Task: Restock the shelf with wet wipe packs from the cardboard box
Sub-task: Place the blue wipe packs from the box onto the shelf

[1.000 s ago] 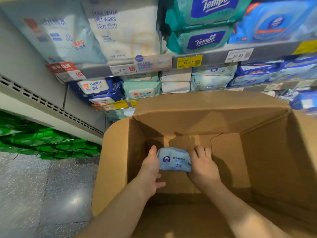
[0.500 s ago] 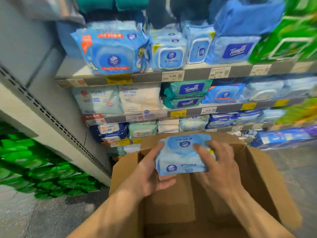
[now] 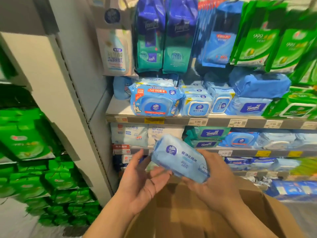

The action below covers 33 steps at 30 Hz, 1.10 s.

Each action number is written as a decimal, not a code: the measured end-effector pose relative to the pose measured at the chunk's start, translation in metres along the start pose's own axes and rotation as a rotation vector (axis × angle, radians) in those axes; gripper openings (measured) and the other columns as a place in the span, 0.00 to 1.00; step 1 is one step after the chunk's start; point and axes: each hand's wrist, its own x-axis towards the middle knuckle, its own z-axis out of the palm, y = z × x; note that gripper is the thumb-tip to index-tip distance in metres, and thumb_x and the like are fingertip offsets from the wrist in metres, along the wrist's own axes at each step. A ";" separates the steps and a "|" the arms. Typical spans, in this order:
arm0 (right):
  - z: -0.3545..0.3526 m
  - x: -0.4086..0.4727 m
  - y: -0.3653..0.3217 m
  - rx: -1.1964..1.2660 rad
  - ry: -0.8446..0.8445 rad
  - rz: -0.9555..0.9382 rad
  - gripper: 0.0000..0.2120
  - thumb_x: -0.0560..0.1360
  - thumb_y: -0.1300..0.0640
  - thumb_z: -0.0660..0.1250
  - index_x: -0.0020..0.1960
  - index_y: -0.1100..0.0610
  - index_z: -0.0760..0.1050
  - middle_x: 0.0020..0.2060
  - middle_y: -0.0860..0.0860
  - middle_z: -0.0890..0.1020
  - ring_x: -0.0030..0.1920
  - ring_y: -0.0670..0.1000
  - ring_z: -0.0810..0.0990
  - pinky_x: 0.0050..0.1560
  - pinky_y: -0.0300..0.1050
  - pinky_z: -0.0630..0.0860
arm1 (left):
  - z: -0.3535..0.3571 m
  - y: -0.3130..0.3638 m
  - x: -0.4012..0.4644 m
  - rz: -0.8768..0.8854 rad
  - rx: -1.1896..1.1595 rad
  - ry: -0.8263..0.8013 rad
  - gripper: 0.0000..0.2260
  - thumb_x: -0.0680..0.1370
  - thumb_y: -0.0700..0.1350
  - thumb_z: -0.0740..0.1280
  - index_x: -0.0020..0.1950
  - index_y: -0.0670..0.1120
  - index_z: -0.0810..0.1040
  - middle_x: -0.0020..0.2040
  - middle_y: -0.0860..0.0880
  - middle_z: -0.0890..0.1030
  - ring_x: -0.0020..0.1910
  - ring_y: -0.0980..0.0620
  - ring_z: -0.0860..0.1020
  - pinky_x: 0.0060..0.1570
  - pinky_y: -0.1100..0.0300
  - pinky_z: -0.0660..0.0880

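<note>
Nearest, at the bottom: cardboard box (image 3: 197, 213), brown, blurred, under both forearms. Just above it, left hand (image 3: 145, 182) palm up, fingers spread and mostly straight, fingertips touching the lower left end of the wet wipe pack (image 3: 180, 160). Right hand (image 3: 216, 179) cupped under the pack's right end, fingers curled round its underside, carrying it. Pack pale blue, tilted down to the right, round Vinda logo at its upper left, held above the box and in front of the lower shelves, touching neither.

Behind the pack: lower shelf (image 3: 171, 149) with white pure-water wipes and teal Tempo packs (image 3: 211, 134), price labels along its edge. Higher up: upper shelf (image 3: 180, 120) with a large blue Vinda lidded pack (image 3: 154, 102), smaller lidded packs beside it, a Tempo pack (image 3: 252, 107) and green packs to the right. A 5.99 price tag (image 3: 198, 121) on that edge.

Farthest up: hanging bags (image 3: 164, 36), dark blue and teal, with blue and green ones to their right. Far left, past the grey upright panel (image 3: 68, 100): stacked green packs (image 3: 56, 186), blurred.
</note>
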 end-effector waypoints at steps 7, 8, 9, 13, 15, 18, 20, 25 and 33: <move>0.035 0.060 -0.079 0.224 0.041 0.145 0.28 0.60 0.40 0.77 0.57 0.40 0.70 0.50 0.38 0.74 0.51 0.42 0.71 0.51 0.24 0.67 | -0.001 0.034 -0.004 0.446 0.388 0.117 0.27 0.76 0.56 0.72 0.74 0.66 0.72 0.65 0.55 0.79 0.62 0.47 0.79 0.61 0.40 0.79; 0.041 0.068 -0.089 0.287 0.017 0.200 0.30 0.59 0.38 0.75 0.58 0.41 0.71 0.51 0.39 0.75 0.52 0.42 0.73 0.50 0.28 0.70 | 0.000 0.039 -0.005 0.517 0.431 0.145 0.31 0.74 0.55 0.73 0.75 0.69 0.69 0.68 0.54 0.76 0.61 0.46 0.81 0.60 0.37 0.80; 0.048 0.075 -0.097 0.345 -0.013 0.245 0.32 0.58 0.38 0.74 0.59 0.41 0.71 0.52 0.40 0.76 0.54 0.43 0.75 0.52 0.32 0.73 | -0.001 0.047 -0.003 0.572 0.478 0.172 0.33 0.72 0.54 0.73 0.76 0.70 0.67 0.70 0.50 0.74 0.60 0.43 0.83 0.56 0.34 0.80; 0.066 0.101 -0.131 0.485 -0.167 0.265 0.32 0.60 0.46 0.76 0.61 0.37 0.68 0.55 0.40 0.73 0.60 0.45 0.74 0.61 0.43 0.75 | -0.010 0.088 0.013 0.628 0.539 0.334 0.29 0.70 0.60 0.74 0.70 0.74 0.72 0.72 0.49 0.73 0.62 0.44 0.82 0.60 0.36 0.79; 0.075 0.115 -0.142 0.483 -0.160 0.205 0.29 0.63 0.48 0.77 0.61 0.39 0.70 0.55 0.40 0.73 0.61 0.45 0.74 0.62 0.41 0.74 | -0.010 0.109 0.019 0.579 0.556 0.318 0.22 0.76 0.63 0.69 0.70 0.68 0.75 0.72 0.49 0.76 0.64 0.45 0.82 0.64 0.38 0.77; 0.087 0.135 -0.155 0.463 -0.099 0.158 0.32 0.63 0.45 0.73 0.67 0.44 0.73 0.57 0.42 0.72 0.59 0.49 0.78 0.64 0.51 0.77 | 0.004 0.129 0.016 0.588 0.518 0.235 0.19 0.81 0.58 0.61 0.66 0.53 0.82 0.61 0.44 0.85 0.58 0.42 0.85 0.59 0.40 0.80; 0.092 0.140 -0.161 0.454 -0.072 0.147 0.33 0.65 0.46 0.75 0.69 0.47 0.72 0.58 0.42 0.71 0.58 0.49 0.79 0.64 0.52 0.77 | 0.002 0.135 0.016 0.583 0.492 0.220 0.23 0.77 0.62 0.62 0.65 0.53 0.83 0.61 0.43 0.85 0.58 0.42 0.85 0.58 0.39 0.81; 0.099 0.134 -0.172 0.622 -0.017 0.090 0.29 0.71 0.57 0.77 0.69 0.48 0.73 0.59 0.43 0.70 0.53 0.45 0.81 0.59 0.46 0.80 | -0.021 0.137 0.022 0.697 0.572 0.329 0.21 0.79 0.66 0.60 0.69 0.64 0.77 0.70 0.50 0.77 0.68 0.47 0.78 0.68 0.38 0.74; 0.106 0.155 -0.179 0.732 0.072 0.015 0.28 0.73 0.67 0.75 0.66 0.46 0.74 0.56 0.48 0.72 0.45 0.50 0.79 0.50 0.44 0.83 | 0.001 0.153 0.011 0.879 0.741 0.409 0.27 0.76 0.67 0.52 0.74 0.67 0.70 0.71 0.58 0.70 0.65 0.75 0.67 0.74 0.56 0.65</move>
